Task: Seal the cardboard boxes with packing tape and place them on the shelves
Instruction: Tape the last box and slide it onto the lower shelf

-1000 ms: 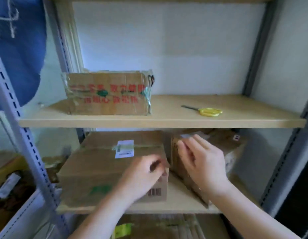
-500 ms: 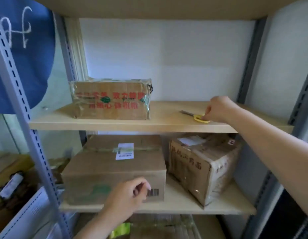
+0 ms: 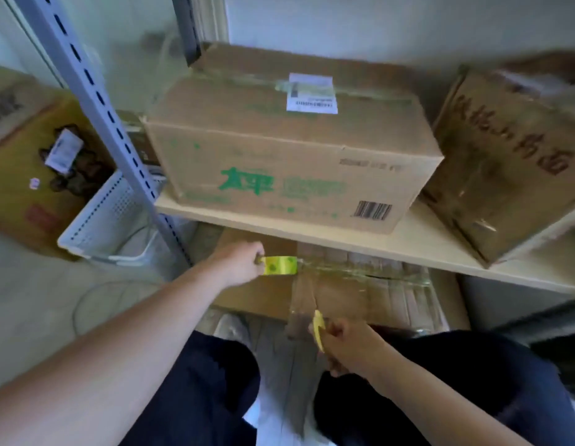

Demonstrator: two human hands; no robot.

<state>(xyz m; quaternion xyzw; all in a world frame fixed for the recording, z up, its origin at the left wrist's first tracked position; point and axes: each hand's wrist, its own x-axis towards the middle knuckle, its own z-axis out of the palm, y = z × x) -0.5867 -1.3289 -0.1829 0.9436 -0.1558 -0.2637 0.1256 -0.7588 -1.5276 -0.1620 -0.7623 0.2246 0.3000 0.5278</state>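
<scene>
Left hand (image 3: 239, 263) pinching tape roll (image 3: 278, 265), right hand (image 3: 350, 344) gripping scissors (image 3: 319, 329) beside low box (image 3: 337, 294)

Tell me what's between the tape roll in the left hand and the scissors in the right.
Head view: a taped cardboard box below the shelf; clear tape runs from the tape roll in the left hand, above the scissors in the right hand.
</scene>
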